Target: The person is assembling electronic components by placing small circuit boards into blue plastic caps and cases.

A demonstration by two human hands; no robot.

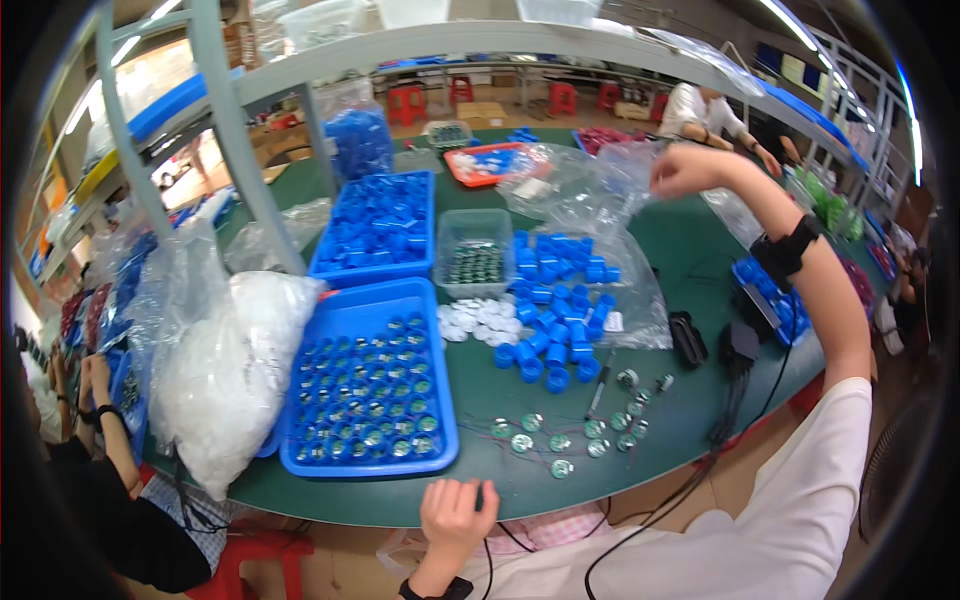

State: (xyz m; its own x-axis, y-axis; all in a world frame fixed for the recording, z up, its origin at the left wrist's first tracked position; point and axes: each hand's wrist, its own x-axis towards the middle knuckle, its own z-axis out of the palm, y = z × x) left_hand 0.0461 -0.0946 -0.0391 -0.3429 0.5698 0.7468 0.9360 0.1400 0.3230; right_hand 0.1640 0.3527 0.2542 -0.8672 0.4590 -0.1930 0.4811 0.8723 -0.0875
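Observation:
My right arm reaches far across the table, and my right hand (pixel 687 170) is closed at the edge of a crumpled clear plastic bag (pixel 632 265). Blue plastic caps (pixel 555 335) lie in a loose heap on and beside that bag. Close to the front table edge, my left hand (pixel 457 515) has its fingers curled; a dark bit shows at them, too small to name. Small round green circuit boards with thin wires (pixel 560 442) are scattered to its right, near a pen (pixel 599 388). White discs (pixel 482 320) lie left of the caps.
A blue tray (pixel 450 440) holds rows of caps with boards inside. Behind it stand another blue tray (pixel 430 225) of caps and a clear box (pixel 475 285) of boards. A white-filled bag (pixel 225 370), shelf post (pixel 240 150) and black cables (pixel 735 390) flank the work area. Co-workers sit nearby.

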